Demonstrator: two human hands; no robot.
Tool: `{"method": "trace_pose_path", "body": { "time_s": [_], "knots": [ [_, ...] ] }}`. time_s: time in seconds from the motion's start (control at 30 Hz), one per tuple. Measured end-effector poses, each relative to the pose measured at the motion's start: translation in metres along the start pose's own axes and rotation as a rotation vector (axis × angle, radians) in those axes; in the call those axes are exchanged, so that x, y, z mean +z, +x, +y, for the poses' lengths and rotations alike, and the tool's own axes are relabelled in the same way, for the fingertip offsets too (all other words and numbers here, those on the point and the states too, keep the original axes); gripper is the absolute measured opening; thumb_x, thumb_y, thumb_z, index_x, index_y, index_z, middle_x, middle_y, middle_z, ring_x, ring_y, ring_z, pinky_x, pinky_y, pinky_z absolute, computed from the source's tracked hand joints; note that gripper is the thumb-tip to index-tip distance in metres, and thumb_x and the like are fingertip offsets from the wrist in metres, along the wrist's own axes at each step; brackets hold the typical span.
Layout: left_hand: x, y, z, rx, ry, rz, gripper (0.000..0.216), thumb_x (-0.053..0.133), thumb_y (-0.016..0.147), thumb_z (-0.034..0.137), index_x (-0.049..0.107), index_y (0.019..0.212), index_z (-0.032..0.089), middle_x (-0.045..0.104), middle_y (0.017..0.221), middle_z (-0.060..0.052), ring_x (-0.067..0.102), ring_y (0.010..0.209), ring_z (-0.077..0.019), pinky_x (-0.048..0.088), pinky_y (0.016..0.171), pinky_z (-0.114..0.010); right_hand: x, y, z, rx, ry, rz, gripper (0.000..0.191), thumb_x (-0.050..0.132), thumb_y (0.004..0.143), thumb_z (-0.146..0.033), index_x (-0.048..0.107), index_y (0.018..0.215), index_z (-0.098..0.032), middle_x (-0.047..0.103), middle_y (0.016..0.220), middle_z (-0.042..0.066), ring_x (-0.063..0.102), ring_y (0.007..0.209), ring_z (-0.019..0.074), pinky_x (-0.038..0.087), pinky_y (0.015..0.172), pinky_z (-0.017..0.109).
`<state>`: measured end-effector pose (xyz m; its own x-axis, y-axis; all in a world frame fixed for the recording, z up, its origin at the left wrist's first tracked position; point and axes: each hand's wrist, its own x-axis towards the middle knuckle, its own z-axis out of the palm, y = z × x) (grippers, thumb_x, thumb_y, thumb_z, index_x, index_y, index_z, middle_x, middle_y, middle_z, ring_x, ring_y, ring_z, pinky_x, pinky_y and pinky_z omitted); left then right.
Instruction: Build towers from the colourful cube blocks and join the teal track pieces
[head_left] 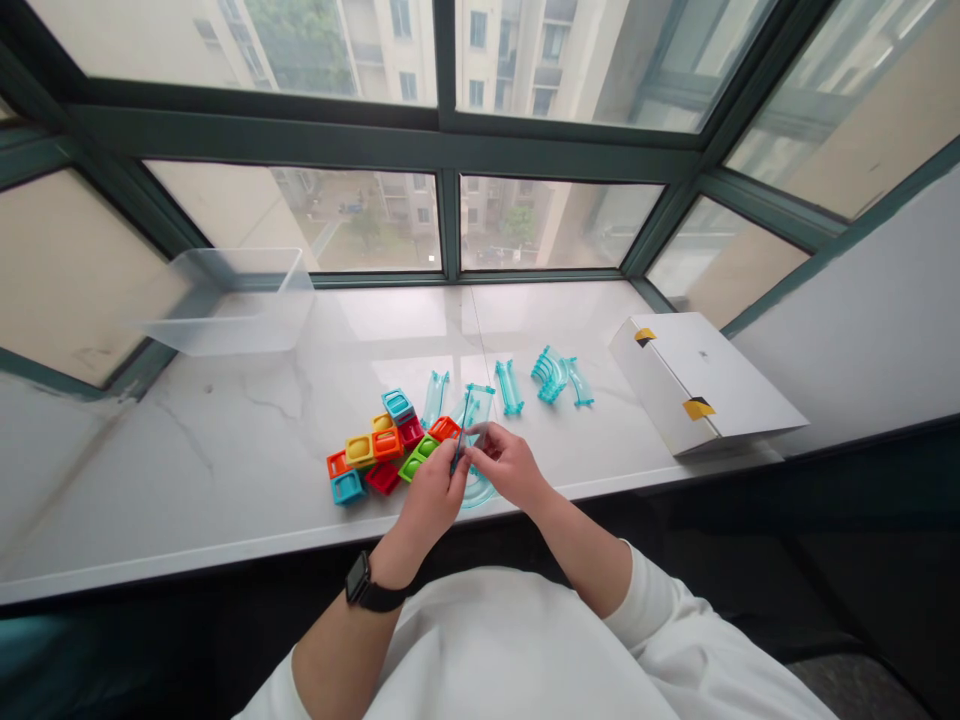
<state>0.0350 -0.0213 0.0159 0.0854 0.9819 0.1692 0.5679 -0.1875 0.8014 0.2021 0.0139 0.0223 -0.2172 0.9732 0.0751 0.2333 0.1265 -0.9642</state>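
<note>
My left hand (437,487) is closed around a thin, dark bluish piece (464,410) that points up and away from me; its exact kind I cannot make out. From the right, my right hand (511,466) meets it, thumb and fingers pinched at the piece's lower end. Beneath both hands lie clear turquoise track pieces, among them a curved one (478,490). Just left of my left hand is a cluster of colored toy blocks, with a green block (418,458), a yellow block (359,450) and a blue block (347,487).
Farther right lie a straight turquoise track (509,387) and curved turquoise tracks (551,374). A clear plastic bin (225,335) stands at the back left. On the right is a white box (705,380) with black and yellow tape. Windows border the white marble-look ledge (247,500).
</note>
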Motion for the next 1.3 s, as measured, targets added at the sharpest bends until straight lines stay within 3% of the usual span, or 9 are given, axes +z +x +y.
{"method": "trace_pose_path", "body": {
  "time_s": [0.07,0.17,0.53,0.63,0.8,0.93,1.03,1.2,1.3],
  "knots": [
    [0.001,-0.002,0.0,0.045,0.032,-0.013,0.022,0.046,0.107,0.038,0.055,0.092,0.024,0.063,0.085,-0.004,0.059,0.076,-0.0218,0.044,0.07,-0.034,-0.004,0.005,-0.002,0.029,-0.015,0.034,0.021,0.072,0.09,-0.041,0.076,0.096,-0.022,0.062,0.068,-0.004,0.055,0.063,0.0132,0.047,0.061,0.025],
    [0.001,-0.005,0.0,0.087,0.074,-0.035,0.022,0.044,0.108,0.037,0.056,0.095,0.024,0.065,0.087,-0.005,0.061,0.079,-0.0226,0.045,0.072,-0.034,-0.011,0.013,-0.002,0.048,-0.007,0.08,0.028,0.074,0.088,-0.048,0.074,0.081,-0.021,0.065,0.067,-0.002,0.058,0.064,0.0146,0.048,0.062,0.026],
    [0.009,-0.012,0.004,0.216,0.242,-0.027,0.023,0.04,0.11,0.034,0.057,0.098,0.024,0.065,0.089,-0.006,0.064,0.083,-0.0234,0.046,0.075,-0.035,-0.031,0.03,-0.006,0.146,0.077,0.189,0.072,0.051,0.099,-0.076,0.075,0.062,-0.019,0.06,0.049,0.003,0.058,0.051,0.0153,0.049,0.062,0.029],
    [0.01,-0.01,0.004,0.184,0.215,-0.033,0.022,0.041,0.11,0.035,0.057,0.099,0.024,0.066,0.09,-0.006,0.065,0.083,-0.0231,0.046,0.074,-0.034,-0.028,0.028,-0.006,0.12,0.025,0.211,0.064,0.053,0.1,-0.07,0.075,0.067,-0.02,0.06,0.053,0.001,0.059,0.056,0.0158,0.049,0.065,0.029],
    [0.007,-0.005,0.005,0.088,0.118,-0.016,0.025,0.044,0.109,0.039,0.058,0.093,0.024,0.065,0.086,-0.005,0.062,0.078,-0.0227,0.044,0.07,-0.033,-0.018,0.017,-0.007,0.028,-0.085,0.138,0.022,0.071,0.089,-0.044,0.074,0.093,-0.023,0.059,0.066,-0.005,0.057,0.063,0.0147,0.047,0.063,0.026],
    [0.003,0.001,0.006,-0.001,0.007,0.021,0.023,0.051,0.106,0.042,0.066,0.105,0.024,0.067,0.083,-0.003,0.062,0.072,-0.0209,0.046,0.068,-0.032,-0.01,0.004,-0.002,0.036,-0.072,-0.026,0.022,0.068,0.091,-0.039,0.072,0.107,-0.024,0.063,0.072,-0.005,0.058,0.064,0.014,0.047,0.062,0.025],
    [0.004,0.005,0.005,-0.038,-0.023,-0.007,0.024,0.058,0.103,0.041,0.068,0.118,0.025,0.071,0.085,-0.001,0.065,0.071,-0.0191,0.049,0.068,-0.031,-0.01,0.001,0.009,0.077,-0.025,-0.035,0.024,0.061,0.098,-0.044,0.072,0.103,-0.024,0.067,0.074,-0.003,0.061,0.066,0.0146,0.05,0.064,0.025],
    [0.01,0.009,0.0,0.081,-0.013,-0.048,0.049,0.066,0.098,0.03,0.057,0.146,0.028,0.076,0.119,-0.007,0.074,0.092,-0.02,0.058,0.081,-0.033,-0.027,0.006,0.023,0.101,-0.137,0.076,0.021,0.06,0.097,-0.04,0.073,0.096,-0.024,0.065,0.068,-0.003,0.062,0.065,0.0163,0.049,0.062,0.026],
    [0.012,0.016,0.0,0.222,0.099,-0.122,0.04,0.06,0.102,0.025,0.065,0.141,0.031,0.077,0.119,-0.008,0.074,0.101,-0.0232,0.059,0.089,-0.037,-0.038,0.01,0.026,0.085,-0.249,0.091,0.021,0.062,0.094,-0.037,0.077,0.098,-0.023,0.06,0.063,-0.004,0.06,0.063,0.0162,0.045,0.061,0.026]
  ]
}}
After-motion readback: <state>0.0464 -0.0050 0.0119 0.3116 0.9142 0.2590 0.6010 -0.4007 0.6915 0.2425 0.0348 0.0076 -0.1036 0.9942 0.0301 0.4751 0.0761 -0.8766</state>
